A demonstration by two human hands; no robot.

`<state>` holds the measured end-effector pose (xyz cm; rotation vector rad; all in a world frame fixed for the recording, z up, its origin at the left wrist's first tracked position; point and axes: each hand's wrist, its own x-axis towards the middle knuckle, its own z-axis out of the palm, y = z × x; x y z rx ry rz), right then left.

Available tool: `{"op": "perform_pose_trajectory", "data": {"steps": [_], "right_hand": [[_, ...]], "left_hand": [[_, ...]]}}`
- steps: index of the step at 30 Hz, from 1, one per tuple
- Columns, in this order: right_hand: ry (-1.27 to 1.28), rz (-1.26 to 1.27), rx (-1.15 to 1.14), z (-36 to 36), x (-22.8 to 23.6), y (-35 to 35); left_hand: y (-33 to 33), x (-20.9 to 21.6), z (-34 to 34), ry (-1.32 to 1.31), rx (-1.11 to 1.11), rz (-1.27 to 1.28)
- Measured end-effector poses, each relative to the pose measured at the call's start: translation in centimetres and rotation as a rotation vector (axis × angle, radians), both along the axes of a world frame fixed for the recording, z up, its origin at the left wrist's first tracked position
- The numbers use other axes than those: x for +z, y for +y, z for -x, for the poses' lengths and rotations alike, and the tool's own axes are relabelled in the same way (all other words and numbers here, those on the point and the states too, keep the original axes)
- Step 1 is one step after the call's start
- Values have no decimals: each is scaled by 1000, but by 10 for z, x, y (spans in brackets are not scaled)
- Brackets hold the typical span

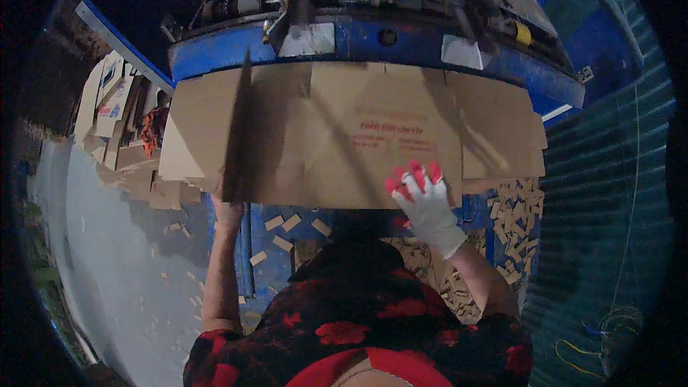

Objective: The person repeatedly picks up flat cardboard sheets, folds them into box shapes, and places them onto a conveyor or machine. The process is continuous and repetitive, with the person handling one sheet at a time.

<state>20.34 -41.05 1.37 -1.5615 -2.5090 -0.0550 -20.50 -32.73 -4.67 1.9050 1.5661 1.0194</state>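
Note:
A brown flat cardboard box blank [337, 165] with red print lies in front of me, against the blue machine. Its left panel stands tilted up, with a dark shadow beside it. My left hand [228, 208] is at the near left corner of this blank, closed around its edge; most of the fingers are hidden by the cardboard. On the right part of the blank rests my right hand [424, 204], in a white glove with red fingertips. Its fingers are spread and lie flat on the surface, near the front edge.
The blue machine [358, 39] with metal rollers and clamps spans the far side. Stacked cardboard [118, 122] stands at the left. Small cardboard offcuts [512, 229] lie heaped below at the right, and some are scattered on the grey floor [107, 244]. A corrugated green wall [598, 222] rises at the right.

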Motion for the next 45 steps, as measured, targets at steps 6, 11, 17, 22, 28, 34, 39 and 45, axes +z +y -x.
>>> {"op": "perform_pose_trajectory", "data": {"steps": [6, 11, 17, 22, 28, 34, 39, 45], "right_hand": [[-136, 1, -9, -26, 11, -20], [-267, -220, -98, -70, 7, 26], [-261, -355, -140, -108, -18, 124], [-344, -314, -192, -126, -25, 190], [-439, -368, -308, -138, -2, 302], [-314, -359, -498, -148, 33, 337], [127, -261, -607, -187, -9, 201], [-163, -63, -793, -179, -60, 17]], "left_hand": [[1, 56, -39, 279, -174, -196], [60, 68, -92, 324, -306, -318], [156, 40, -128, 280, -281, -402], [218, 20, -149, 413, -252, -406], [321, 48, -196, 712, 28, -403], [325, 57, -225, 328, -83, -253], [219, -10, -82, 148, 241, 18], [94, -49, 122, 797, 872, 445]]}}
